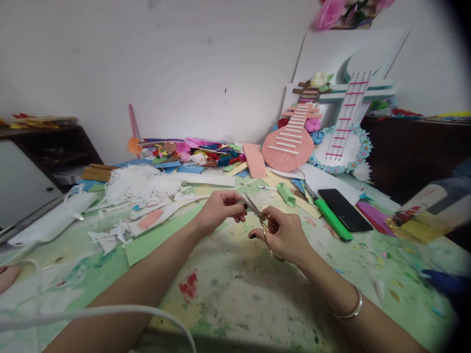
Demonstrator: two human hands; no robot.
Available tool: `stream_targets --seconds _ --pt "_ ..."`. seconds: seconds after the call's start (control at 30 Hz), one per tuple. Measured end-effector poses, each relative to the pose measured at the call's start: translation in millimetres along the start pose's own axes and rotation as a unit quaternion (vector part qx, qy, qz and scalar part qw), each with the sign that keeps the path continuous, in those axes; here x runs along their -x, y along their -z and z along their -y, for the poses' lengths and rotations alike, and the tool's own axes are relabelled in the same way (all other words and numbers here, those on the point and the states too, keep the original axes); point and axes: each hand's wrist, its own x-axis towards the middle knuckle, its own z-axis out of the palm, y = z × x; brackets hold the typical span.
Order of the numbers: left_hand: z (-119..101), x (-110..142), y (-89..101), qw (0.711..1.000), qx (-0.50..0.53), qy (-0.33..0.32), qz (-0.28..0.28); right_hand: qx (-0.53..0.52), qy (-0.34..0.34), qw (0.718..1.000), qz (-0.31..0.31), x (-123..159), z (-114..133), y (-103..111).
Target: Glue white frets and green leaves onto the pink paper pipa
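My right hand [285, 234] grips a pair of scissors [254, 206] with gold handles, its fingers in the loops and the blades angled up to the left. Close by the blade tips is my left hand [222, 208], its thumb and fingers pinched together. Whatever it pinches is too small to make out. Both hands are over the paint-stained table [235, 274]. Just past them are a folded green paper piece [286, 194] and a white pen [267, 188].
A black phone [345, 210] and a green box cutter [333, 218] lie to the right. White string [140, 184] is heaped at the left, near a white glue gun [55, 218]. Paper instruments, one a pink lute [289, 144], lean at the back. A white cable [147, 310] crosses the front.
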Motion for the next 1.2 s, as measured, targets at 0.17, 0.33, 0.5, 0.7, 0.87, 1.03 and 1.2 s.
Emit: stream_targets --seconds 0.17,0.33,0.5,0.7,0.87,1.03,1.2 --pt "-0.8 0.9 -0.9 1.0 -0.011 -0.002 0.015 0.017 0.011 1.0 0.003 0.9 -0.6 -0.5" --pt "-0.4 1.7 -1.2 1.0 -0.014 -0.009 0.024 0.014 0.021 1.0 -0.008 1.1 -2.1 -1.1" --pt "-0.6 2.6 0.1 0.999 -0.019 -0.011 0.033 -0.002 0.027 0.999 -0.025 -0.5 -5.0 -0.5" --pt "-0.1 2.3 1.0 0.999 -0.013 -0.012 0.037 0.006 0.028 0.999 -0.016 -0.3 -3.4 1.3" --pt "-1.0 2.0 1.3 0.999 -0.026 -0.017 0.042 0.012 0.029 0.999 -0.012 0.3 -4.3 1.0" --pt "-0.7 1.3 1.2 0.999 -0.019 -0.015 0.04 0.006 0.027 0.999 -0.02 -0.5 -5.1 -0.1" --pt "0.0 1.5 1.6 0.999 -0.013 -0.012 0.044 0.001 0.027 0.999 -0.025 -0.9 -3.9 0.9"
